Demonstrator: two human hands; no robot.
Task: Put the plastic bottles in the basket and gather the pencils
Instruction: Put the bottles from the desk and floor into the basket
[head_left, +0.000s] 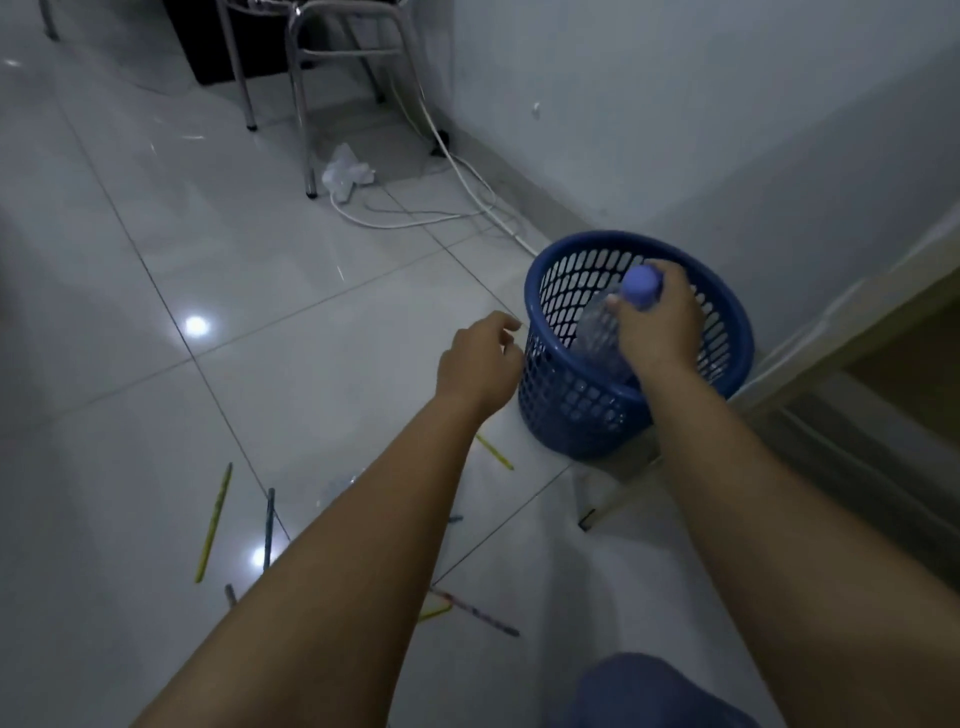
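A blue mesh basket (582, 410) stands on the tiled floor by the wall. My right hand (660, 327) grips a clear plastic bottle (597, 332) just below its lilac cap, holding it tilted inside the basket's mouth. My left hand (478, 358) hovers empty just left of the basket's rim, fingers loosely curled. Several pencils lie scattered on the floor: a yellow pencil (214, 522), a blue-grey pencil (269, 527), another yellow pencil (494, 452) near the basket's foot, and a patterned pencil (478, 613) beneath my left forearm.
Metal chair legs (306, 109) stand at the back with a crumpled white bag (345, 174) and white cables (467, 182) running along the wall. A door threshold (857, 364) lies to the right. My knee (649, 691) shows at the bottom.
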